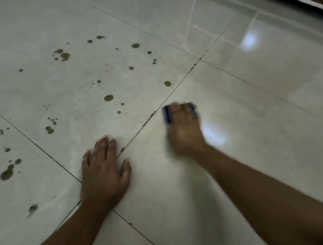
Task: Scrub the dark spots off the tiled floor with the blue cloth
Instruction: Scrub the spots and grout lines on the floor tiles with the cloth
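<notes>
On the tile just right of the grout line (pixel 161 104) that runs up the middle of the tiled floor (pixel 258 152), the right hand (pixel 184 132) presses the blue cloth (pixel 168 114) flat to the surface; the hand is blurred, so whether its fingers are spread or together cannot be told, though they lie over the cloth with only its blue edges showing at the fingertips. The left hand (pixel 104 171) rests palm-down across the same grout line nearer the person, fingers straight and close together, thumb held out to the side, apparently bracing the body. Most dark spots (pixel 108 97) lie on the tile to the left of the line, well apart from the cloth, with more toward the floor's left edge (pixel 6 174) and small specks of dirt in the grout itself. To scrub well, the person would probably keep firm downward weight through the palm, work short strokes over one spot at a time, and carry the cloth across the grout line toward the nearest spots. The bracing hand likely needs shifting so it does not cover any marks.
</notes>
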